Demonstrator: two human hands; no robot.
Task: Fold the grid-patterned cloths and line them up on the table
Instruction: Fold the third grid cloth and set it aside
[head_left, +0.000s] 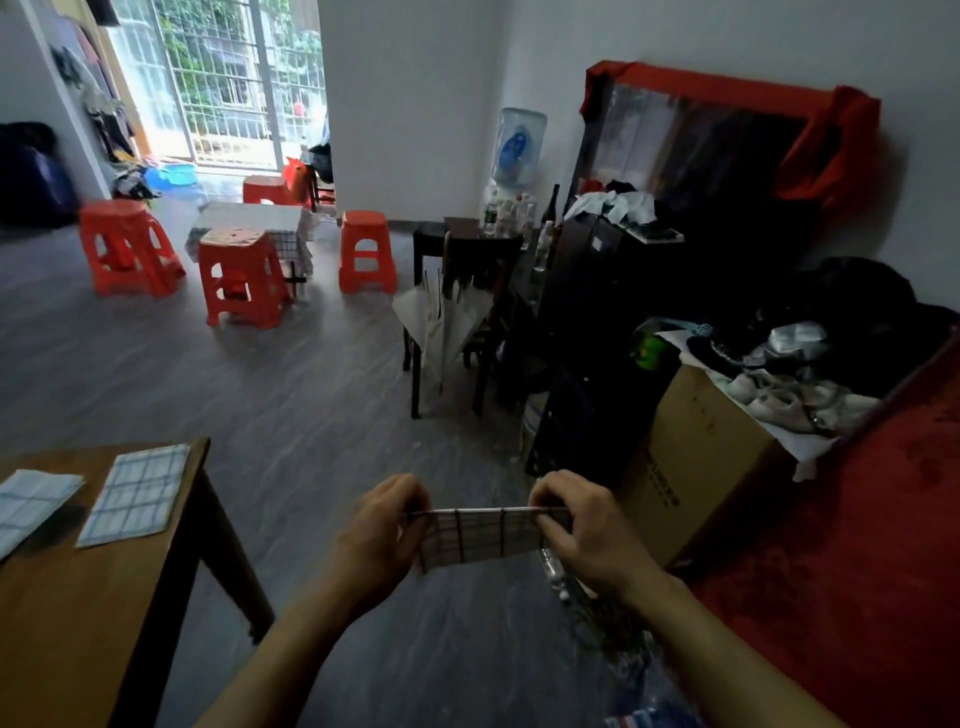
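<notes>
Here, two folded cloths (136, 494) lie on wooden table (67, 597)

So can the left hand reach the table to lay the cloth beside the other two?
Probably yes. The left hand pinches the cloth over open floor, and nothing stands between it and the table; the right hand must release first.

Bare floor (291, 426) between wooden table (78, 613) and cardboard box (696, 467) (right side cluttered)

A brown wooden tabletop (67, 613) at the left carries two folded grid-patterned cloths: one (136, 494) near its far corner, another (28, 506) just beside it, leftward.
</notes>
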